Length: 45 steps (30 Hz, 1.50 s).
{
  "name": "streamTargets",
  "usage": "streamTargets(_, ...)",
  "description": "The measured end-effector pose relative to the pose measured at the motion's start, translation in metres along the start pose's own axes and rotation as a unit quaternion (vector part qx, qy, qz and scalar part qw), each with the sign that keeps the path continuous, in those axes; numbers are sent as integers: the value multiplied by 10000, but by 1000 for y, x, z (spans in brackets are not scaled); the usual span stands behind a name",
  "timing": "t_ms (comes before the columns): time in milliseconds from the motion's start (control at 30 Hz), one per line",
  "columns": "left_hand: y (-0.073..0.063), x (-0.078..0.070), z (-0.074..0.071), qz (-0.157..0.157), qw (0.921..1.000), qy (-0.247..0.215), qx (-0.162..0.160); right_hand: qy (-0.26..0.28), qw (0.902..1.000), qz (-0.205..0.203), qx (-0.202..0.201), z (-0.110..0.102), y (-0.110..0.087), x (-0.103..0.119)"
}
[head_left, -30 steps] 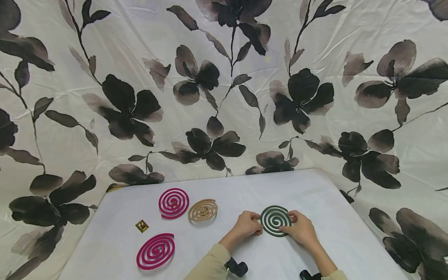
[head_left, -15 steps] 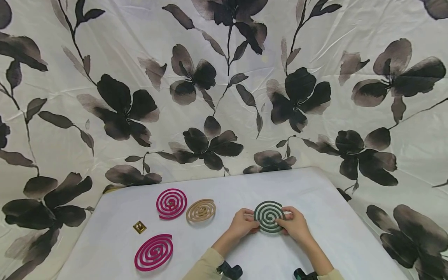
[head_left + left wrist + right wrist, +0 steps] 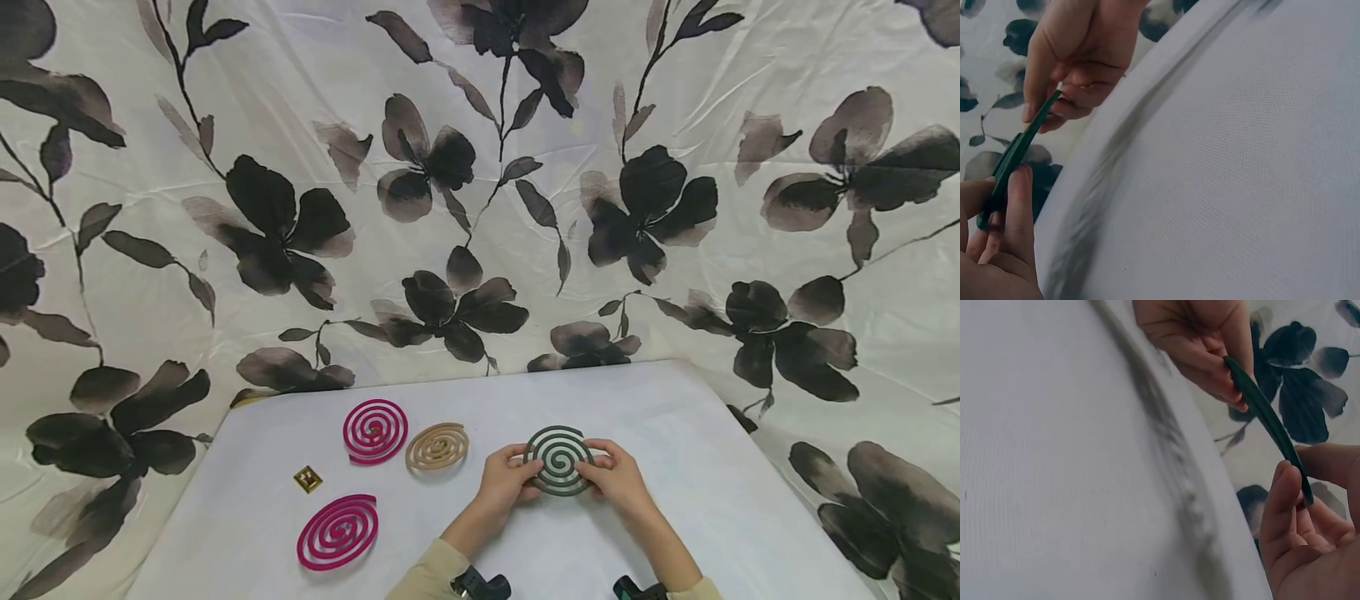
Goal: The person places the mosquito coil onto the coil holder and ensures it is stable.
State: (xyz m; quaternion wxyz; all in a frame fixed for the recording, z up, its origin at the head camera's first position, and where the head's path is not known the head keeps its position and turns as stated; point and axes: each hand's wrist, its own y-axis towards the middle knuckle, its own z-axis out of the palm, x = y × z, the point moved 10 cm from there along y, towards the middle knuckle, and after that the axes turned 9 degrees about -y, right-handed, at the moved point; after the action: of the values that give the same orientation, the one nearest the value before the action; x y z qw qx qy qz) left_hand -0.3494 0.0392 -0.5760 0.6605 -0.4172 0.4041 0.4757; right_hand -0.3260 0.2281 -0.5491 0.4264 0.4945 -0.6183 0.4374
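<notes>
A dark green mosquito coil (image 3: 559, 462) is pinched at its two sides, its spiral facing the head camera. My left hand (image 3: 505, 481) grips the left edge, thumb on the near face and fingers behind. At the right edge my right hand (image 3: 619, 481) holds it in the same way. Seen edge-on in the left wrist view, the coil (image 3: 1013, 159) is a thin slanted strip between both hands. The right wrist view shows the coil (image 3: 1266, 419) edge-on too, held off the white tabletop.
Left on the white table (image 3: 420, 533) lie two pink coils (image 3: 376, 432) (image 3: 338, 533), a tan coil (image 3: 437, 447) and a small gold square piece (image 3: 307, 478). A floral cloth (image 3: 525, 317) hangs behind the table's back edge.
Both hands have brought the green coil leftward and lifted it toward the head camera. My left thumb now lies over its face, where earlier the fingers only met its edge.
</notes>
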Motion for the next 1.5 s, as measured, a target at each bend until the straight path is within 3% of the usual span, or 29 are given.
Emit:
streamTargets(200,-6,-5,-11,-52,9998,-209,-9,212,9994,163,199,16,-4,3)
streamTargets(600,-19,-24,-37,25,9995,-306,-9,379,9964,-38,755,54,-11,23)
streamTargets(1300,-43,-52,-83,225,9986,-451,-165,192,9896,-343,1385,110,-10,50)
streamTargets(1500,-47,-59,-100,256,9984,-353,-349,177,9872,-376,1539,127,-10,57)
